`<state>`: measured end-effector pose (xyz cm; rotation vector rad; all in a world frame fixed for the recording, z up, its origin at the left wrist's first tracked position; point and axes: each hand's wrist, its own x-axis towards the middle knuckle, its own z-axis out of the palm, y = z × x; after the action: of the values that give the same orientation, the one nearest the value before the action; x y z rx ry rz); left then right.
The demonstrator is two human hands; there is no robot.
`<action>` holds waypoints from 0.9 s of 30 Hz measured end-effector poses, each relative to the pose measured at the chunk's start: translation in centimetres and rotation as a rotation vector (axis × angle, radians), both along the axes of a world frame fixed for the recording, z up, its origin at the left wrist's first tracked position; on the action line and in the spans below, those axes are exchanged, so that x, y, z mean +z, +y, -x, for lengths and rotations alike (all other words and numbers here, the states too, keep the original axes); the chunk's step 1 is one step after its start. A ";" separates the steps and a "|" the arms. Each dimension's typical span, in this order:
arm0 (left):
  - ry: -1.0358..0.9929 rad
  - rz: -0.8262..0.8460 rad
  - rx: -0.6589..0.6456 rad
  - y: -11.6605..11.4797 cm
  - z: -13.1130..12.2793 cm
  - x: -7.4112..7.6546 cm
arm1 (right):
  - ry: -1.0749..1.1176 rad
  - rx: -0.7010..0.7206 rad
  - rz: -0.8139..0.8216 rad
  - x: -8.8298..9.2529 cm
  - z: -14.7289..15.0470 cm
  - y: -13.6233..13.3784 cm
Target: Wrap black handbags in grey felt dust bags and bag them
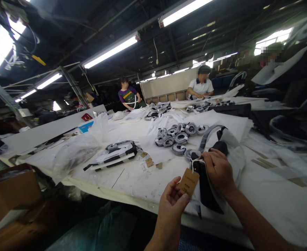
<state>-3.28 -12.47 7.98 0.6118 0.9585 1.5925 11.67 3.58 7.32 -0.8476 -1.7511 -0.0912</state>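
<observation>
My left hand [171, 204] pinches a brown paper price tag [189, 182] between thumb and fingers, its printed side towards me. From the tag's top a white string [194, 163] runs up to a black item with white wrapping [204, 186], perhaps a bag, at the table's front edge. Closed around the upper part of this item is my right hand [219, 171], beside the string. A grey strap [206, 136] curves up behind that hand. Just beyond lie several rolled grey straps [181, 137]. Left of these, a few loose brown tags [149, 162] are on the table.
A folded black-and-white bag [117, 153] and crumpled clear plastic [72, 157] lie on the white table [143, 186]. Cardboard boxes [9, 195] stand at the lower left. Two people [131, 94] [200, 85] work across the table; another person [272, 55] is at the right.
</observation>
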 end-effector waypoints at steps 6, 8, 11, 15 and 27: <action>0.009 0.031 0.005 0.0 -0.5 -0.2 | 0.037 0.007 0.019 0.0 -0.3 -0.4; 0.008 0.030 0.004 0.1 -0.6 -0.3 | 0.043 0.005 0.018 -0.1 -0.4 -0.6; -0.006 0.032 -0.005 0.1 -0.7 -0.6 | 0.046 -0.001 0.010 -0.1 -0.6 -0.8; -0.027 0.041 -0.029 0.1 -0.8 -0.7 | 0.056 -0.001 0.025 -0.1 -0.7 -1.0; -0.053 0.063 -0.052 0.6 -1.2 -0.7 | 0.059 0.026 0.019 -0.1 -1.1 -1.4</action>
<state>-2.12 -11.87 7.31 0.5435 0.9426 1.5197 12.78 2.20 7.21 -0.8332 -1.7091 -0.0326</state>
